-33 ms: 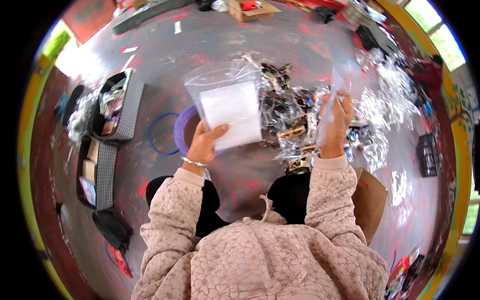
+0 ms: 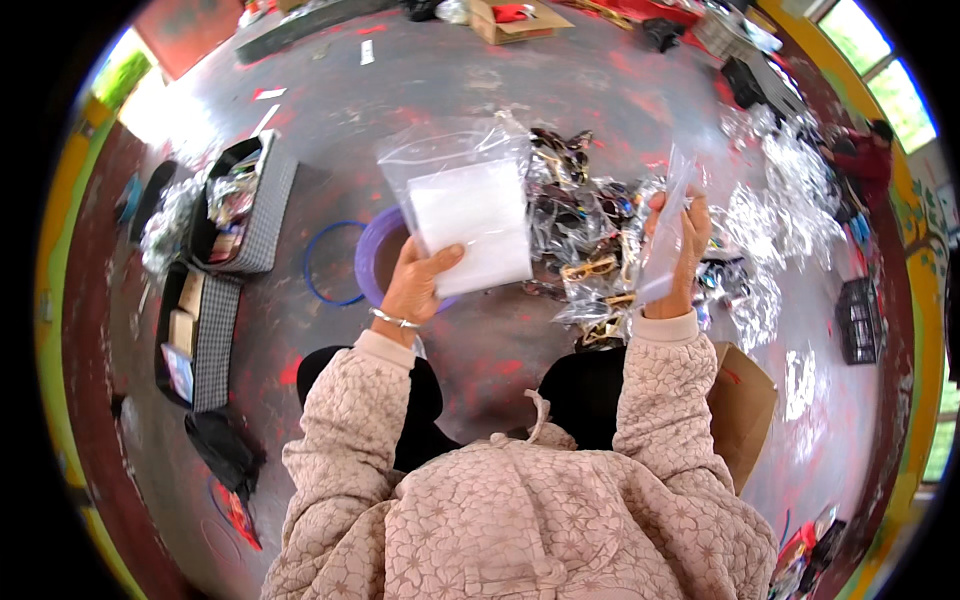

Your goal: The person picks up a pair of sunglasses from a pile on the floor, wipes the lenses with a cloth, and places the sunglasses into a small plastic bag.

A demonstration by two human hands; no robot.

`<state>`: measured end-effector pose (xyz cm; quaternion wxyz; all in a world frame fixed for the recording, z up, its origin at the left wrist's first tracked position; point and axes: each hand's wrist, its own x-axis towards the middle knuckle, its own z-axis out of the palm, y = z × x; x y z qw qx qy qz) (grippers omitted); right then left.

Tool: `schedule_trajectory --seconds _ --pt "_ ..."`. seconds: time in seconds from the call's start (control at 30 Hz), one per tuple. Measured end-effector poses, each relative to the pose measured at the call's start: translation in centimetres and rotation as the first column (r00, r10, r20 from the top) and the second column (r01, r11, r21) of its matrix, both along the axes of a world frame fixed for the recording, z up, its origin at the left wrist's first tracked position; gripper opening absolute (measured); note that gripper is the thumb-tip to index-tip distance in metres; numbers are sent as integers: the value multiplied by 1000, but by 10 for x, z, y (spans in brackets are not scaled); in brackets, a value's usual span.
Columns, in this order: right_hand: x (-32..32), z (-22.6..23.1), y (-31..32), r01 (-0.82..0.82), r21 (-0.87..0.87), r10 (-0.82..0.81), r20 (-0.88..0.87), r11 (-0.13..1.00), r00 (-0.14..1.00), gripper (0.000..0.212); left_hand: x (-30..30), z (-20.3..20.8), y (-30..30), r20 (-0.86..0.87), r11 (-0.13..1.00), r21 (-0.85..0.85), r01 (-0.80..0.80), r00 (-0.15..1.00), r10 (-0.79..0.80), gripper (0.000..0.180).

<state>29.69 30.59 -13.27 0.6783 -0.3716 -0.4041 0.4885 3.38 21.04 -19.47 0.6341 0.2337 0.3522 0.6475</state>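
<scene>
While my left hand [image 2: 415, 283] pinches the zip bag of white sheets [image 2: 472, 222] near its lower left corner, thumb on top, the bag is above the floor [image 2: 490, 375], partly covering the purple basin [image 2: 369, 262]. I judge it light, bendable, slippery — best gripped where the sheets stiffen it. My right hand [image 2: 688, 245] curls around a clear pouch [image 2: 664, 240], likely flimsy — glare hides whether anything's inside.
</scene>
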Motion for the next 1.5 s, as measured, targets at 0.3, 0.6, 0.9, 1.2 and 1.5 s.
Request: schedule_trajectory --seconds 0.3,0.6,0.9,1.2,1.5 --pt "-16 -14 8 336 403 -511 490 851 707 6 -4 -4 -7 8 1000 27 1 1000 -2 38" --pt "-18 -16 5 354 260 -437 450 898 779 9 -34 1 -6 -91 956 70 -286 952 292 39" --pt "-31 -23 6 102 -12 -88 417 995 905 16 -133 19 -66 -199 871 115 -478 848 492 44" --pt "6 -62 17 -30 -258 134 394 966 909 27 -207 -144 -222 -206 716 -170 -677 735 646 31" --pt "-3 -84 23 -12 -391 177 389 921 904 25 -193 -291 -295 -72 483 -451 -750 570 819 36"
